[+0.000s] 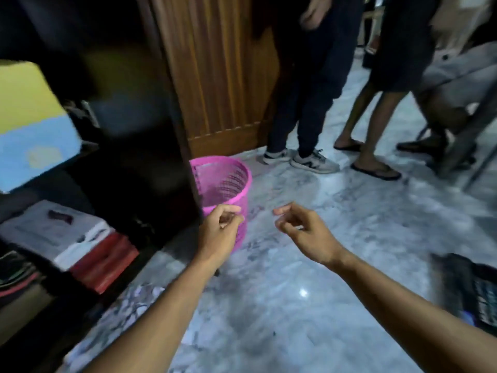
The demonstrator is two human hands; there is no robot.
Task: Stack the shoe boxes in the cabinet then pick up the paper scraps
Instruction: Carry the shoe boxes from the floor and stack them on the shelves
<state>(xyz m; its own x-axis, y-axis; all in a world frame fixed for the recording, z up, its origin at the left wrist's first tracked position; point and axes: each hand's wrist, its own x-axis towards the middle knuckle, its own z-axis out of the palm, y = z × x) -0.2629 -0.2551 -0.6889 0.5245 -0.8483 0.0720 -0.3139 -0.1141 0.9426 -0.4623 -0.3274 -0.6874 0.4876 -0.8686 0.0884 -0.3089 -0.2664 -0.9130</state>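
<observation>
My left hand (219, 231) hovers in front of the pink mesh basket (228, 181), fingers curled around a small pale bit that looks like a paper scrap. My right hand (302, 228) hangs level with it over the marble floor, fingers curled; the blur hides whether it holds anything. Crumpled white paper scraps (139, 300) lie on the floor by the cabinet's foot, under my left forearm. In the dark cabinet on the left, a yellow and blue shoe box (32, 125) sits on an upper shelf. A white and red shoe box (70, 240) rests on a lower shelf.
The wooden cabinet door (215, 76) stands open behind the basket. Two people stand close behind it, one in grey sneakers (313, 162), one in flip-flops (375, 169). A dark woven object (476, 289) lies at the right edge. Folded clothes (16, 273) fill the cabinet's lower left.
</observation>
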